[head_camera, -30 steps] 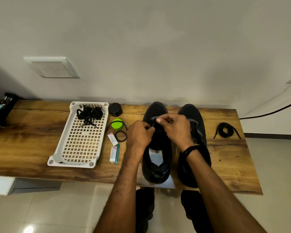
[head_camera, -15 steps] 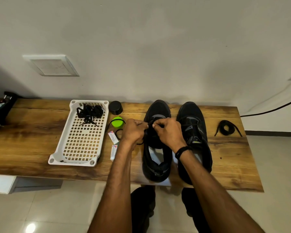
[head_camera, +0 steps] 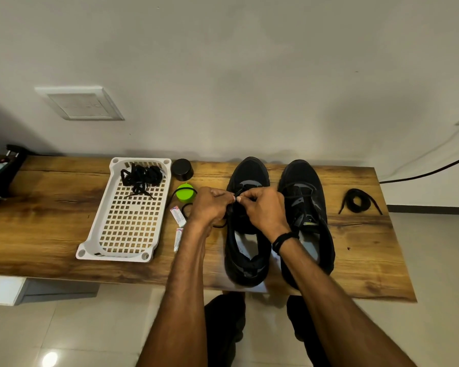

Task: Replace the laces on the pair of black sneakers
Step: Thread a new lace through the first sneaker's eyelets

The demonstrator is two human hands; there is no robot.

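Two black sneakers stand side by side on the wooden table (head_camera: 51, 223), toes toward the wall. Over the left sneaker (head_camera: 247, 250), my left hand (head_camera: 210, 205) and my right hand (head_camera: 263, 210) meet, both pinching a black lace (head_camera: 236, 193) at the eyelets. The right sneaker (head_camera: 306, 207) has a thin lace threaded across its front. A coiled black lace (head_camera: 357, 201) lies on the table to the right. More black laces (head_camera: 141, 174) are bundled in the white basket (head_camera: 127, 250).
Between basket and shoes sit a black round cap (head_camera: 182, 169), a green round lid (head_camera: 185, 192), a black ring (head_camera: 186, 210) and two small tubes (head_camera: 178, 215). A black cable (head_camera: 424, 173) runs along the wall at right. White paper (head_camera: 249, 287) lies under the left sneaker.
Both hands have shifted slightly left on the left sneaker, staying pinched on the lace. The camera view has drifted a little; the shoes have not moved.
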